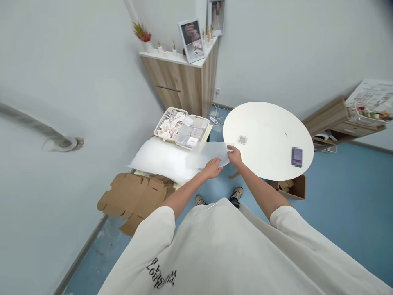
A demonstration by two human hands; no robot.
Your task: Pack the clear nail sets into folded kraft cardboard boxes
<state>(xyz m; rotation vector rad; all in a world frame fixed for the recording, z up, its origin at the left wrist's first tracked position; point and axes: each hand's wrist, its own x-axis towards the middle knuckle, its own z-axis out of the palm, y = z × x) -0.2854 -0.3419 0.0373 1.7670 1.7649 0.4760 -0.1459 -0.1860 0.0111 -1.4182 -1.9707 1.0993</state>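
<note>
i seem to be handling a sheet (215, 150) between the pile (161, 159), left of my left hand (211, 168), and the desk (264, 127); my right hand (235, 156) pinches its edge, left grip unclear; moving it likely calls for light tension

We see pale grey-white walls (276, 49) meeting in a corner behind a wood-grain cabinet (178, 80) with a white top. Below us spreads a blue floor (346, 184), scuffed at the left, edged by grey baseboard (84, 246). An oval-looking white table (264, 127) stands before us, with wooden shelving (334, 119) at right.
</note>
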